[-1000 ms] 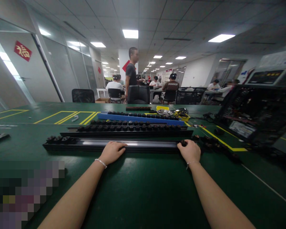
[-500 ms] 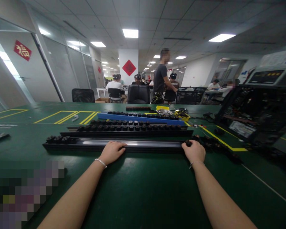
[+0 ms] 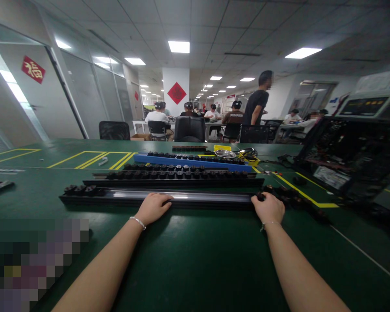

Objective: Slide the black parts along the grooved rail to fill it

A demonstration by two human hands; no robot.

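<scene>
A long black rail (image 3: 208,198) lies across the green table (image 3: 195,260) in front of me, with three black knobs (image 3: 81,190) set at its left end. My left hand (image 3: 153,207) rests on the rail's near edge at its middle, fingers curled over it. At the rail's right end my right hand (image 3: 268,207) is closed on a small black knob (image 3: 260,197). More loose black knobs (image 3: 292,197) lie just right of that hand.
Behind the near rail lie a second black rail (image 3: 175,177) full of knobs and a blue rail (image 3: 188,159), also with knobs. A metal bowl (image 3: 224,153) and a yellow box stand further back. An open dark machine (image 3: 351,156) sits at the right. Several people sit or stand at distant tables.
My right hand has slid rightwards along the rail to its end. The left hand has stayed put. A standing person in the background has walked from left to right.
</scene>
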